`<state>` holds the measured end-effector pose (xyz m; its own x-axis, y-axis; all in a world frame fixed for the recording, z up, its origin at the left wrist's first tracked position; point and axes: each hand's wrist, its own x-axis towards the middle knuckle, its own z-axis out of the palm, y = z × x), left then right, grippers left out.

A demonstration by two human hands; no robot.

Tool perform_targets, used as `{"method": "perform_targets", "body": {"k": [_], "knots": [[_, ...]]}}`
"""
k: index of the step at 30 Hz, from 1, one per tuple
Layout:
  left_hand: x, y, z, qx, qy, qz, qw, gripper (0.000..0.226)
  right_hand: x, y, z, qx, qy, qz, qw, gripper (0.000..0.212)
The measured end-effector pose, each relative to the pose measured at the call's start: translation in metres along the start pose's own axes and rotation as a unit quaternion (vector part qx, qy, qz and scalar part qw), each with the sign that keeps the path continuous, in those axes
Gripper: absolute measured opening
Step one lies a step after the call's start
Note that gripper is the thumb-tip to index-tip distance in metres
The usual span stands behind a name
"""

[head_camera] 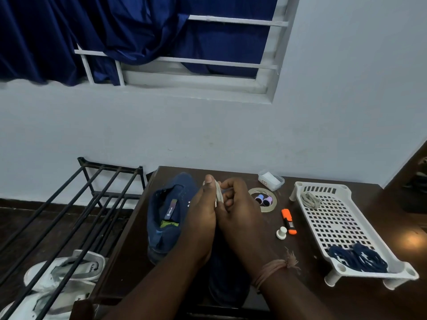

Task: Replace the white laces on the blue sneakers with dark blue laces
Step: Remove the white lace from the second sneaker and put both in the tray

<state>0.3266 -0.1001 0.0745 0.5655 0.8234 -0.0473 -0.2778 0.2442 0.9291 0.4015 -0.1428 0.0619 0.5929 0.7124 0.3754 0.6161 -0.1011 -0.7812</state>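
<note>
Presently: lace removal stage, second white lace apparently off and being bundled.

Surface [272, 262]: dark brown wood, carries everything below.

Blue sneakers: one sneaker [169, 213] lies on the surface left of the hands, opening toward the camera, no lace visible across its eyelets from this angle. A second dark shape [227, 280] sits under the forearms, likely the other sneaker; too hidden to confirm its lacing.

White tray [342, 227]: perforated plastic, on the right side of the surface. Dark blue laces [359, 257] lie heaped at its near end. A coiled pale lace [310, 200] sits at its far end, probably the first one removed.

Hands: left hand [199, 218] and right hand [240, 211] are pressed close together above the sneakers. Both have fingers curled round a white lace [218, 192], which looks looped or wound between them. Thumb of the left hand points up.

Judgement: the step in hand is winding up this lace. Next move calls for dropping the bundle in the tray beside the first coil, then picking one dark blue lace, finding its tip, and threading from the toe-end eyelets.

Writing: sneaker tongue label [171, 207] carries print, unreadable. Orange highlighter [288, 221] has dark lettering on its barrel, not legible. Small clear box [271, 180] shows a label, blurred.
</note>
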Motion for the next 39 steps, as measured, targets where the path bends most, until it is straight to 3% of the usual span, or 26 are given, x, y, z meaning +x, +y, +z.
{"method": "perform_targets", "body": {"k": [5, 11, 16, 22, 26, 31, 36, 39], "knots": [[0.004, 0.002, 0.0, -0.051, -0.002, -0.05, 0.997, 0.067, 0.005, 0.005, -0.01, 0.042, -0.061, -0.013, 0.997, 0.025], [-0.006, 0.004, 0.009, -0.069, -0.05, -0.077, 0.993, 0.074, 0.008, 0.008, -0.015, 0.047, -0.047, 0.052, 0.996, 0.033], [-0.002, 0.004, 0.014, -0.041, -0.091, -0.065, 0.993, 0.059, 0.012, 0.012, -0.026, 0.022, -0.074, 0.04, 0.996, 0.024], [0.012, 0.003, 0.011, -0.06, -0.041, -0.12, 0.99, 0.028, 0.019, 0.023, -0.045, 0.09, -0.12, 0.079, 0.986, 0.027], [0.016, 0.003, 0.022, 0.008, -0.061, -0.133, 0.989, 0.03, 0.022, 0.033, -0.061, 0.14, -0.098, 0.124, 0.977, 0.024], [0.016, 0.001, 0.043, 0.079, -0.114, -0.109, 0.984, 0.033, 0.019, 0.037, -0.064, 0.092, -0.045, 0.134, 0.986, 0.023], [0.013, -0.001, 0.057, 0.021, -0.164, -0.121, 0.979, 0.039, 0.018, 0.035, -0.063, 0.029, 0.021, 0.089, 0.995, 0.023], [0.003, 0.003, 0.063, -0.036, -0.185, -0.14, 0.972, 0.035, 0.025, 0.048, -0.073, 0.052, 0.062, 0.132, 0.988, 0.026]]}}
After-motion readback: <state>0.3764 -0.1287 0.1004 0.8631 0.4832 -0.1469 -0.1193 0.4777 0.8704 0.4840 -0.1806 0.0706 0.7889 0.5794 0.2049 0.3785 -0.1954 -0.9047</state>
